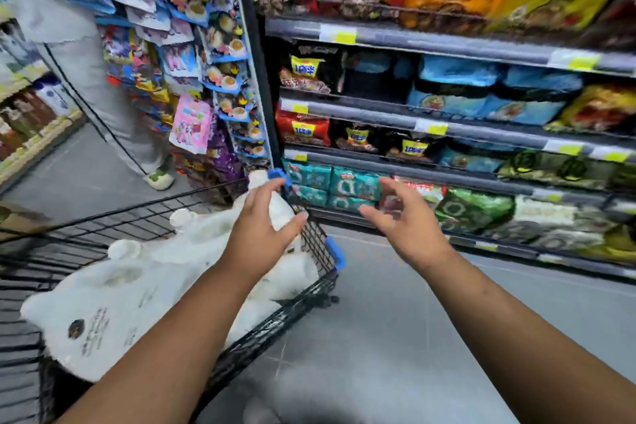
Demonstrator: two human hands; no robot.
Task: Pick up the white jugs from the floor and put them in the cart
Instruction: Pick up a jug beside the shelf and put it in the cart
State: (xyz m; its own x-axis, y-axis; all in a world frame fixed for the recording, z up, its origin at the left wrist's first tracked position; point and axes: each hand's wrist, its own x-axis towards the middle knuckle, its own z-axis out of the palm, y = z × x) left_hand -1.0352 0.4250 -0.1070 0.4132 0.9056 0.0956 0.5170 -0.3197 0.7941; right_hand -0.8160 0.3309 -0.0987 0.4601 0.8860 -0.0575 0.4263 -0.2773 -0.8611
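A black wire cart [318, 284] with blue corner guards stands at the left. Several white jugs lie in it, a large one [103, 313] nearest me and others [203, 234] behind it. At the cart's far right corner a white jug [279, 211] stands upright. My left hand [261, 234] is against this jug, fingers spread and nearly straight, thumb out on its right side. My right hand [406, 217] hovers open over the floor to the right of the cart, holding nothing. The picture is blurred.
Shelves of snack packets [447, 107] run along the right, close to the cart's far corner. A rack of hanging packets [192, 79] stands ahead. A person in grey trousers [103, 79] stands beyond the cart. Grey floor [378, 337] lies right of the cart.
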